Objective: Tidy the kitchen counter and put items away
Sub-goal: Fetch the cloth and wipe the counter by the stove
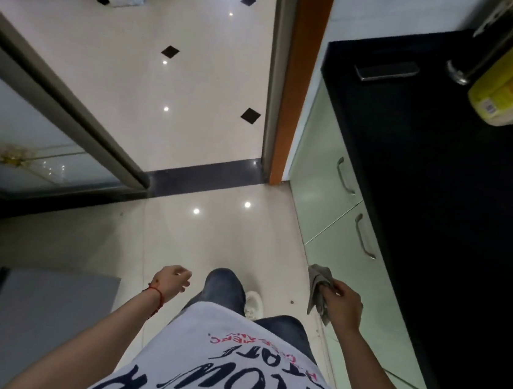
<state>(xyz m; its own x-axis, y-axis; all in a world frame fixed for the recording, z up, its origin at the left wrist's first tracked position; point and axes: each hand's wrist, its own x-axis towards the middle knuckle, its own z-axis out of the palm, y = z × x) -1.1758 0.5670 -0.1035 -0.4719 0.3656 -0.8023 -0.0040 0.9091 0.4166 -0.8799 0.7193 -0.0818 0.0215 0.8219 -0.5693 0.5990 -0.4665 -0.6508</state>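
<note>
Grey cloth, crumpled, hangs limp from right hand fingers (pinched); left hand loosely curled, holding nothing.

No readable text; shirt lettering inverted

Right hand grips a grey cloth — beside the black counter.
</note>
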